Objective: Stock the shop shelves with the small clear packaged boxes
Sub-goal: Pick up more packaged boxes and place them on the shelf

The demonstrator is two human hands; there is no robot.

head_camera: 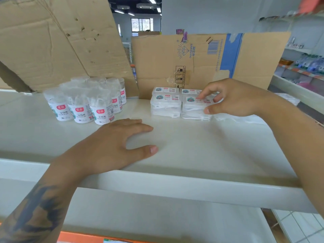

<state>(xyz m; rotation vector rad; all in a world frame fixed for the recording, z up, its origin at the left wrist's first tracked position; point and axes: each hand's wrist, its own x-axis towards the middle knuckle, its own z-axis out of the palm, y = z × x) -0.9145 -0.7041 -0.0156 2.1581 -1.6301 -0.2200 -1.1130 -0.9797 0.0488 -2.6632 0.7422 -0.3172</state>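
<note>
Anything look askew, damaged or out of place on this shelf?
The cardboard sheets propped behind the goods are creased, punctured and torn. The clear boxes stand in neat stacks, the right hand gripping one stack; the round tubs stand upright.

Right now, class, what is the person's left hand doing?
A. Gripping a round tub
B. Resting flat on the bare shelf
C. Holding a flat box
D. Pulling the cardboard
B: the left hand lies with fingers spread on the white shelf, holding nothing, while the right hand holds the stacked clear boxes.
</note>
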